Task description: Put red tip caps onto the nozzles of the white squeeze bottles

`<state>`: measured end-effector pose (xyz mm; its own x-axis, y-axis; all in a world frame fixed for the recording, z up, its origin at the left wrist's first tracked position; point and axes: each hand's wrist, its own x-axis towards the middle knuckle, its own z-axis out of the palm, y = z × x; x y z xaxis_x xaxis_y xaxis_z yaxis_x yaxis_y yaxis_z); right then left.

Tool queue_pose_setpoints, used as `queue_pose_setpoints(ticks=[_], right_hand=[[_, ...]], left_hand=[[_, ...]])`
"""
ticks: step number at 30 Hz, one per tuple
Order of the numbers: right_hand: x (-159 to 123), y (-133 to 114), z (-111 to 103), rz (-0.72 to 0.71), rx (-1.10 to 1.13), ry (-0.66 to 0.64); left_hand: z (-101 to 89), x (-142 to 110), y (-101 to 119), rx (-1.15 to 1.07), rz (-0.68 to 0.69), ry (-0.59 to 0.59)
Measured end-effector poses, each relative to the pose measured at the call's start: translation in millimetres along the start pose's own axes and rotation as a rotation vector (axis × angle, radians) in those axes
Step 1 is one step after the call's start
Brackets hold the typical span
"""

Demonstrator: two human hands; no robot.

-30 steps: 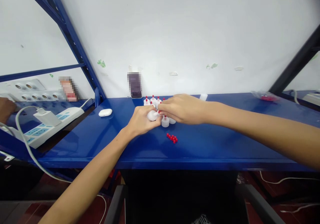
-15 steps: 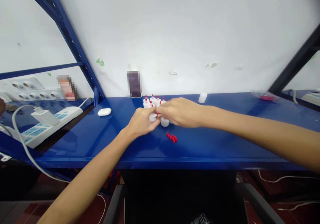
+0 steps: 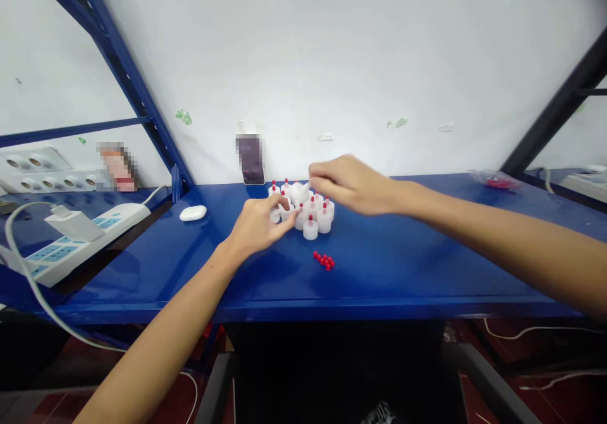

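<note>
Several small white squeeze bottles [image 3: 324, 222] with red-capped tips stand in a tight cluster on the blue table. My right hand [image 3: 353, 185] is above the back of the cluster, its fingers pinched on the narrow end of a tilted white bottle [image 3: 298, 193]. Whether that bottle has a cap is hidden by the fingers. At the cluster's left side is my left hand [image 3: 258, 225], thumb and forefinger apart beside the bottles and gripping none of them. A small group of loose red caps [image 3: 324, 260] lies in front of the bottles.
A phone [image 3: 253, 162] leans against the wall behind the table [image 3: 403, 272]. The white earbud case [image 3: 193, 213] lies to the left, near a power strip [image 3: 90, 237] with cables. At the back right is a plastic bag with red contents [image 3: 500, 182].
My hands have separated: the right rose with a white bottle, the left drew back slightly and its fingers opened. The lone white bottle at the back right is no longer visible there.
</note>
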<state>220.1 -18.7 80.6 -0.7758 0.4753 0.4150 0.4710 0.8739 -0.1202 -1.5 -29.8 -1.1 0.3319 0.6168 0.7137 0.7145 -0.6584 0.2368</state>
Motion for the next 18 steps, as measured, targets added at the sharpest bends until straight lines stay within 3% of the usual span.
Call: queue_pose_setpoints(ticks=[3, 6, 9, 12, 15, 18], right_hand=[[2.8, 11.0, -8.0, 0.081, -0.049, -0.121], [6.2, 13.9, -2.8, 0.118, -0.057, -0.285], [10.8, 11.7, 7.7, 0.158, -0.064, -0.396], [14.7, 10.9, 14.6, 0.155, -0.106, -0.469], [14.1, 11.3, 14.1, 0.168, -0.157, -0.438], [8.3, 8.4, 9.9, 0.191, -0.197, -0.29]], left_hand=[[-1.8, 1.9, -5.7, -0.087, -0.161, 0.101], [-0.9, 2.9, -8.1, -0.399, -0.317, 0.117], [1.0, 2.3, -7.9, -0.646, -0.394, 0.083], [2.1, 1.5, -6.3, -0.705, -0.408, 0.09], [2.2, 2.3, -6.4, -0.762, -0.427, 0.14], [1.5, 5.2, -7.9, -0.899, -0.482, 0.205]])
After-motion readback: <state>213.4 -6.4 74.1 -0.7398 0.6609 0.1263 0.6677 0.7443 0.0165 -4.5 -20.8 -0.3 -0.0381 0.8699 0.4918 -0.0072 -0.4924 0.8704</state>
